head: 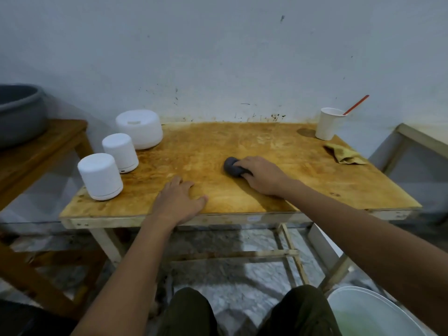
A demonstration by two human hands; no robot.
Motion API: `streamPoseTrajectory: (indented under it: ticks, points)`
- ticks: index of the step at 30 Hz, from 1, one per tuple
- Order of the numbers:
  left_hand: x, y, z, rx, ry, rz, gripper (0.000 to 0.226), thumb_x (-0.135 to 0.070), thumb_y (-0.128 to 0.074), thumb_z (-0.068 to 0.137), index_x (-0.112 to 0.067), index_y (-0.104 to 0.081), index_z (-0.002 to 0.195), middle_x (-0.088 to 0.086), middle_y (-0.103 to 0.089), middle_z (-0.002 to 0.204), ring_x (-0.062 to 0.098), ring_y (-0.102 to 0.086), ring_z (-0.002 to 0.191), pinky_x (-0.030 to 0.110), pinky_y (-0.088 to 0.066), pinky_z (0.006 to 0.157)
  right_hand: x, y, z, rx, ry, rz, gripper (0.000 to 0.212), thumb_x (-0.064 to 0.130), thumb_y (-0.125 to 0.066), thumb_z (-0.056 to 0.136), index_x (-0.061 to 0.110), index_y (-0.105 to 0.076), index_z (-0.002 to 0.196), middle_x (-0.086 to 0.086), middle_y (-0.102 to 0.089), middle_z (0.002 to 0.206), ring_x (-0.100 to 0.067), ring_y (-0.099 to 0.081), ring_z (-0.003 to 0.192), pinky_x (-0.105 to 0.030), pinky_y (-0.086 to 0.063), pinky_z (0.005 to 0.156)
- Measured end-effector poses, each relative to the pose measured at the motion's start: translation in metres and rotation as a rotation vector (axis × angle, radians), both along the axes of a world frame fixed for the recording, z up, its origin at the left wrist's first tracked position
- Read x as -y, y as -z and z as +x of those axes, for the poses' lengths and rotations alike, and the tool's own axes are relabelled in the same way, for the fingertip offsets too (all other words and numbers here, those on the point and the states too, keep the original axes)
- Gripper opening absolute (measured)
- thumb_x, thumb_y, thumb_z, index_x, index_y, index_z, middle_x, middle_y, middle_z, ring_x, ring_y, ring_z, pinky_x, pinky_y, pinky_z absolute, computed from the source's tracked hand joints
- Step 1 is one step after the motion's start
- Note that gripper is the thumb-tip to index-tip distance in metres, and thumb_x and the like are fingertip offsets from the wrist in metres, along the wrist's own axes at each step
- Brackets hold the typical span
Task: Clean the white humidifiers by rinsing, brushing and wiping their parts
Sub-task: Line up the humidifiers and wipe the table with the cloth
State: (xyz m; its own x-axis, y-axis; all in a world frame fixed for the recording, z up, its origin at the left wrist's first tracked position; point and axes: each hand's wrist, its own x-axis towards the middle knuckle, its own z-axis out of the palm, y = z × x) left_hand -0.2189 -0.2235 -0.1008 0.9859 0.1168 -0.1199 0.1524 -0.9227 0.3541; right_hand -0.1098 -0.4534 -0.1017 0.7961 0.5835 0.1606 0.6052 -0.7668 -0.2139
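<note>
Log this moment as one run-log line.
left hand: flat on table | right hand: grips grey cloth on table | three white humidifiers: untouched, left side | cup, yellow rag: far right corner

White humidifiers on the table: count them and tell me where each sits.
3, along the left side of the table: near humidifier at the front, middle humidifier behind it, wide humidifier at the back. None seems hidden.

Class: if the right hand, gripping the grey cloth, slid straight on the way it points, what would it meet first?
Probably the largest white humidifier, at the back left: the right hand and its grey cloth point that way, with nothing between. Depth is unclear, so it might narrowly miss.
</note>
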Motion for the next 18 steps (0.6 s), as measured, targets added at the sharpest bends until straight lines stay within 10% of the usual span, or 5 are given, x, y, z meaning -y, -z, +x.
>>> streamPoseTrajectory:
  ticks: [9, 18]
  points:
    - [0.012, -0.009, 0.003, 0.006, -0.056, 0.013, 0.069, -0.059, -0.053, 0.09, -0.022, -0.041, 0.147, 0.006, -0.026, 0.155, 0.026, -0.027, 0.142, 0.044, -0.031, 0.114, 0.051, -0.004, -0.11, 0.003, -0.384, 0.044, 0.037, 0.012, -0.055, 0.096, 0.014, -0.058, 0.132, -0.005, -0.059, 0.131, -0.018, -0.05, 0.121, -0.025, -0.039, 0.1]
    - [0.094, -0.011, 0.022, 0.08, 0.118, -0.066, 0.057, -0.05, -0.053, 0.093, -0.022, -0.048, 0.142, 0.001, -0.037, 0.148, 0.024, -0.034, 0.137, 0.046, -0.036, 0.11, 0.082, -0.027, -0.008, 0.079, 0.322, 0.261, 0.036, 0.018, -0.045, 0.102, 0.024, -0.052, 0.136, -0.003, -0.056, 0.133, -0.025, -0.054, 0.116, -0.039, -0.049, 0.088]
